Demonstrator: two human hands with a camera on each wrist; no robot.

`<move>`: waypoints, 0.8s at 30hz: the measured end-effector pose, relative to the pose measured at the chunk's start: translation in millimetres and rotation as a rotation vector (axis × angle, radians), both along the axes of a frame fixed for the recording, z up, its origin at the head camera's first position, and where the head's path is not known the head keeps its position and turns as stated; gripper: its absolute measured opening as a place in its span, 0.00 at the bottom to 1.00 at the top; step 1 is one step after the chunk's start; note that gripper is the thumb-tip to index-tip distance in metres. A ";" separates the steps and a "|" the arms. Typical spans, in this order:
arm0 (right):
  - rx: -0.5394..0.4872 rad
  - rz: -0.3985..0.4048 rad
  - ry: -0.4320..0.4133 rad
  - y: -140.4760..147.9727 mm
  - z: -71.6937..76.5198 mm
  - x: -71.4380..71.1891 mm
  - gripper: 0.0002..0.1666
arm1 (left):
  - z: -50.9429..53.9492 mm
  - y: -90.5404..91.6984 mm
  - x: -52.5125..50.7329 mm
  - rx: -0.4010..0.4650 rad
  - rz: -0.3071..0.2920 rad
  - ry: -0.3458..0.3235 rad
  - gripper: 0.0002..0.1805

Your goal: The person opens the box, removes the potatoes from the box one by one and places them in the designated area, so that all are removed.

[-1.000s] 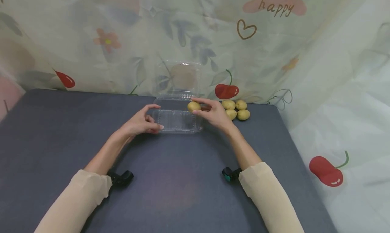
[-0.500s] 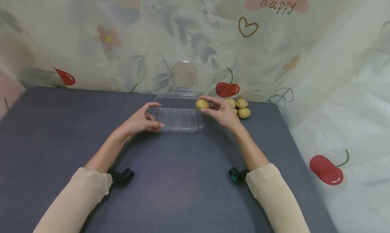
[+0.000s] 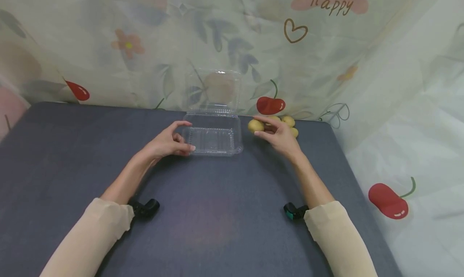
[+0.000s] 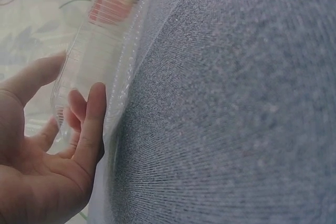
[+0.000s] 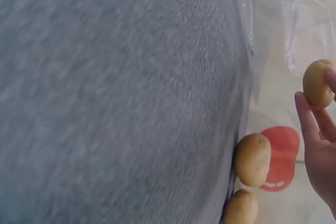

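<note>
A clear plastic clamshell box lies at the back of the table, its lid standing up against the backdrop. My left hand steadies the box's left end, thumb at the front corner and index finger farther back; the left wrist view has the box wall between those fingers. Between thumb and fingertips, my right hand pinches a potato just right of the box. The right wrist view shows that potato raised, apart from the others. Behind the right hand, several more potatoes are partly hidden.
A dark grey cloth covers the table. At its back edge hangs a printed backdrop, and a pale sheet hangs along the right side. Each wrist wears a black camera mount, such as the left one.
My right hand has carried the potato rightward, from above the box's right part to beside it, nearer the other potatoes. The left hand and box have stayed put; the head view has tilted slightly.
</note>
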State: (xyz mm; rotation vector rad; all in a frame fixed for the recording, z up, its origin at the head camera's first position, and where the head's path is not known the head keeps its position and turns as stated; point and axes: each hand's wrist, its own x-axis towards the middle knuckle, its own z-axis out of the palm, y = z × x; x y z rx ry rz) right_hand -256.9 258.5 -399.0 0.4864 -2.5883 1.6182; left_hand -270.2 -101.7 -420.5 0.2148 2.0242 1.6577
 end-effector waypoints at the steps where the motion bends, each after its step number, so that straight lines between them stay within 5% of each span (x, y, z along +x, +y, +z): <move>1: 0.003 -0.002 0.001 1.8 -0.2 1.0 0.29 | -0.2 0.0 -0.5 -0.002 0.003 -0.003 0.46; 24: 0.058 -0.137 -0.068 40.2 1.5 25.5 0.28 | 0.5 -4.1 -0.9 0.026 -0.015 0.008 0.47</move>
